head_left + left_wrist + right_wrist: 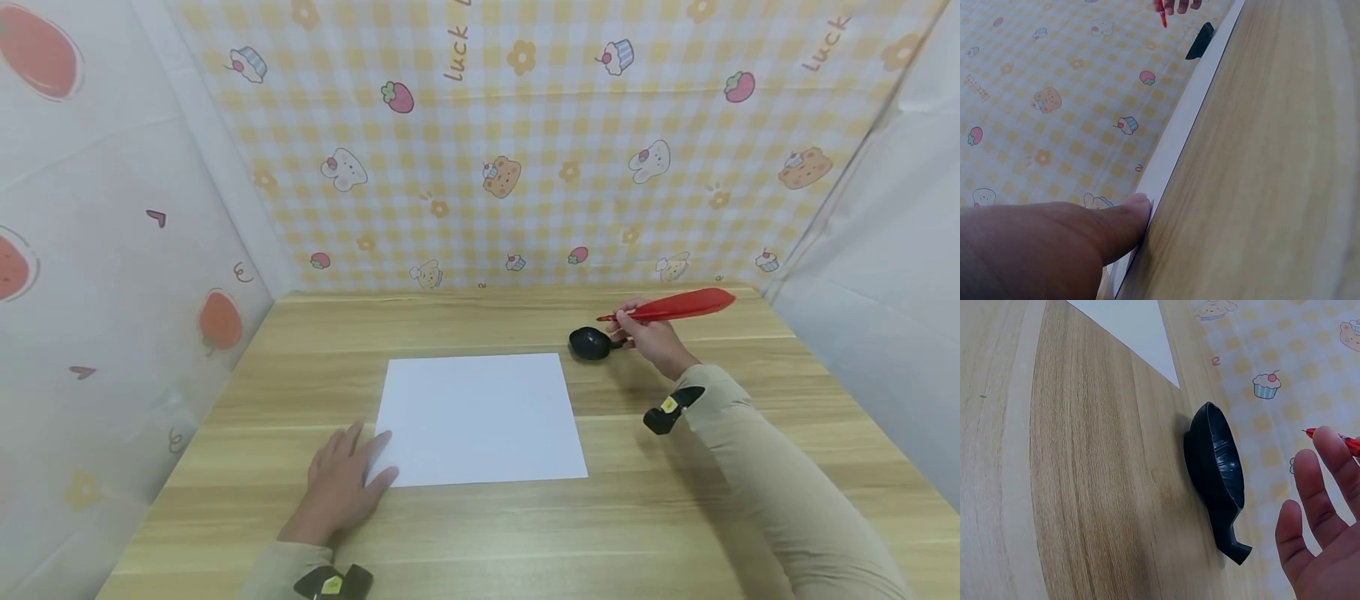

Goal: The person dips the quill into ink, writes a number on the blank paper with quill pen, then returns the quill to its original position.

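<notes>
Under the left hand point(341, 483), whose fingers lie flat and straight, sits the near-left corner of a white rectangular paper sheet point(480, 417) on the light wooden surface point(525, 533). The right hand point(651, 337), beyond the sheet's far-right corner, pinches a red feather-shaped quill pen point(675, 306), tip poised above a small black glossy inkwell dish point(590, 342) just beside its fingers. Judgement: dipping well calls for a shallow, steady lowering of the tip while the left palm keeps the sheet pinned. Whether the dish holds ink cannot be determined; the pen's grip is partly cut off in the right wrist view.
</notes>
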The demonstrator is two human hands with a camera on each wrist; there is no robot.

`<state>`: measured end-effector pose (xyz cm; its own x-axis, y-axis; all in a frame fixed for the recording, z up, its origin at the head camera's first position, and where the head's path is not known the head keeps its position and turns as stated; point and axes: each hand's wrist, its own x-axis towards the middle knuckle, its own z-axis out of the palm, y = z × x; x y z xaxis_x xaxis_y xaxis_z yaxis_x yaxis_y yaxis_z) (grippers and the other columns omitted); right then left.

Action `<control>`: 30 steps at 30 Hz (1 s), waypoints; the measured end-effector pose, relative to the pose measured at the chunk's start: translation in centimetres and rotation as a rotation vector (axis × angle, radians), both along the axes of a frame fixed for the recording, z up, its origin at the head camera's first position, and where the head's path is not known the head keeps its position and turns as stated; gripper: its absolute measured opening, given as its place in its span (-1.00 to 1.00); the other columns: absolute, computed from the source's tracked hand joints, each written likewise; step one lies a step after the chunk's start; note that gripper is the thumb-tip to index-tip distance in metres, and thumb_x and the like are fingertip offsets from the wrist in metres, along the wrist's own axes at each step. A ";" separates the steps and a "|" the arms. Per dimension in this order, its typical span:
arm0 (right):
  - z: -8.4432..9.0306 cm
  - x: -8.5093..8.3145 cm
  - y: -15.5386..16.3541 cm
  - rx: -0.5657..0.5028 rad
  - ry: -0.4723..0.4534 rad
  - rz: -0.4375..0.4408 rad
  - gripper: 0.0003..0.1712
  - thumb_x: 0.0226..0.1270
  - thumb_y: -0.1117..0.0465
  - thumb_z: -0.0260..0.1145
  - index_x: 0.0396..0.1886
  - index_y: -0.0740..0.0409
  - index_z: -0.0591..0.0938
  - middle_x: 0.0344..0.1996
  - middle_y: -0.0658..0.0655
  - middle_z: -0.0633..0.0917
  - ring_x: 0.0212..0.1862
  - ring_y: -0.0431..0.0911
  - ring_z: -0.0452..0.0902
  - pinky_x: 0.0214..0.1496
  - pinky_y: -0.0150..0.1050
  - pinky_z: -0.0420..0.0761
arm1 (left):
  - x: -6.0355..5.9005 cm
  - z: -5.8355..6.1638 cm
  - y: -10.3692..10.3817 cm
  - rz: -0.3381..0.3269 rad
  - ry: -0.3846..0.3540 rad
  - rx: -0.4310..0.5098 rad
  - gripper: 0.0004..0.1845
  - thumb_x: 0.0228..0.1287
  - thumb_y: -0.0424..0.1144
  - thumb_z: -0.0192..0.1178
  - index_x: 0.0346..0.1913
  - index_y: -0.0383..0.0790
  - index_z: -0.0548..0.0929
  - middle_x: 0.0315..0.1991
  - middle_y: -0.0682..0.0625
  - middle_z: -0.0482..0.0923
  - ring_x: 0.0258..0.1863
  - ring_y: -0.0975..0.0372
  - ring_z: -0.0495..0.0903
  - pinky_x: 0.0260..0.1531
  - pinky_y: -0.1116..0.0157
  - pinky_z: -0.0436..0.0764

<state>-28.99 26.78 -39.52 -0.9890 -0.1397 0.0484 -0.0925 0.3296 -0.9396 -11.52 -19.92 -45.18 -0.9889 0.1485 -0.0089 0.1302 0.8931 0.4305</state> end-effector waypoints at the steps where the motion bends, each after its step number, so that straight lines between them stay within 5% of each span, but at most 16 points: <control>1: 0.0 0.0 0.0 -0.005 0.000 0.001 -0.70 0.55 0.09 0.04 -0.04 0.26 0.41 -0.26 0.09 0.67 -0.17 -0.07 0.64 -0.02 0.05 0.55 | -0.1 0.0 0.0 0.001 -0.002 0.000 -0.39 0.39 0.09 0.07 0.39 -0.13 0.40 0.45 -0.41 0.01 0.40 -0.34 -0.10 0.28 -0.35 -0.16; 11: 0.1 -0.3 0.1 0.013 -0.084 0.013 -0.61 0.58 0.05 -0.02 0.03 0.33 0.41 -0.30 0.04 0.67 -0.21 -0.08 0.64 -0.06 -0.04 0.53 | -0.3 0.2 0.0 -0.008 0.001 0.001 -0.39 0.40 0.10 0.07 0.40 -0.12 0.39 0.45 -0.41 -0.01 0.40 -0.34 -0.11 0.28 -0.35 -0.17; 20: -0.4 0.1 -0.6 0.096 -0.097 0.022 -0.66 0.58 0.15 -0.04 0.02 0.38 0.40 -0.29 0.21 0.66 -0.25 0.04 0.56 -0.24 -0.20 0.53 | 0.1 0.1 -0.1 -0.008 -0.016 -0.012 -0.38 0.40 0.11 0.05 0.41 -0.10 0.37 0.46 -0.41 -0.02 0.40 -0.35 -0.11 0.27 -0.35 -0.16; 30: -0.8 -0.3 -0.9 0.122 -0.115 -0.008 -0.77 0.55 0.23 -0.03 -0.04 0.33 0.41 -0.37 0.13 0.62 -0.33 -0.06 0.51 -0.30 -0.26 0.50 | 0.0 0.1 0.0 -0.004 0.001 -0.006 -0.40 0.39 0.06 0.10 0.39 -0.12 0.39 0.46 -0.40 -0.01 0.40 -0.35 -0.09 0.27 -0.36 -0.14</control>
<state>-29.33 25.90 -40.36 -0.9881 -0.1296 -0.0826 0.0169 0.4424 -0.8966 -11.51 -19.88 -45.07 -0.9882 0.1527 -0.0092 0.1344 0.8952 0.4248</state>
